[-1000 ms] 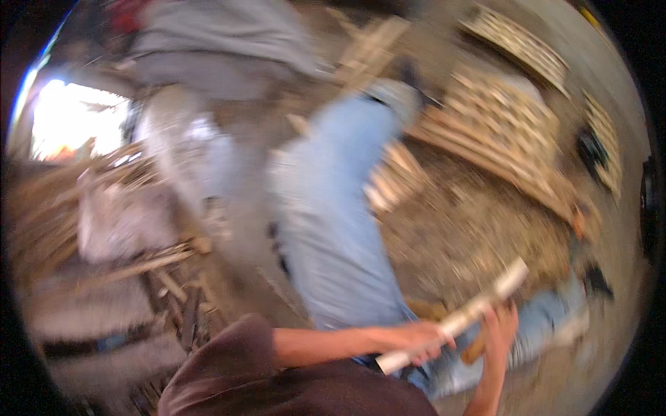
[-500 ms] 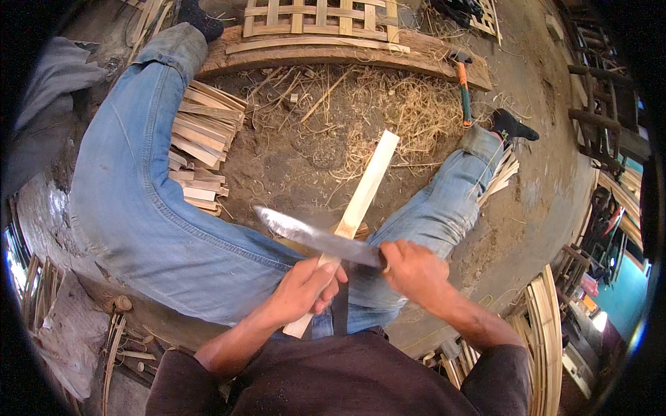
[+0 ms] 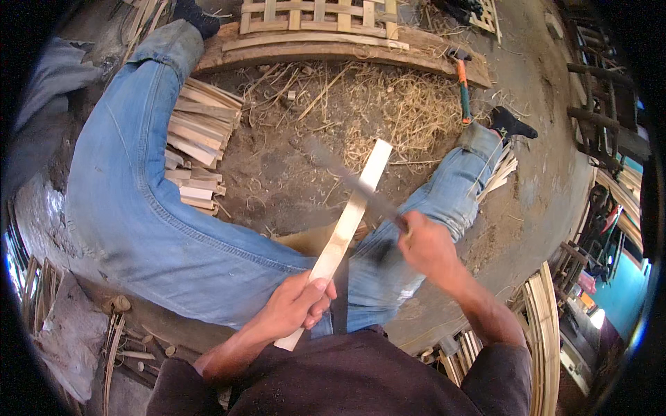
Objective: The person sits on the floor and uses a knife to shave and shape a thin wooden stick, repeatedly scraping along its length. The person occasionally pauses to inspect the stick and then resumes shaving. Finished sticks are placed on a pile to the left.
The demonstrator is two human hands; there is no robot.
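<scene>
My left hand (image 3: 300, 302) is closed around the lower part of a pale, flat bamboo strip (image 3: 338, 244), which slants up and away to the right over my lap. In my right hand (image 3: 429, 243) is the handle of a large knife (image 3: 375, 199). Its blade is smeared by motion and crosses the upper half of the strip. Whether the edge touches the strip I cannot tell. Beneath the strip, a piece of wood (image 3: 309, 240) shows in part between my legs.
Split strips (image 3: 201, 132) lie piled inside my left leg. Curly shavings (image 3: 416, 118) cover the ground ahead. Beyond them, a woven lattice panel (image 3: 319, 17) rests by a thick plank (image 3: 291, 59), and a hammer (image 3: 463, 90) with an orange and green handle leans there. Long strips (image 3: 544, 340) stand at the right.
The knife and my right hand have moved away along the strip, toward its far end, and the blade has tilted more steeply. My left hand has shifted slightly nearer me with the strip.
</scene>
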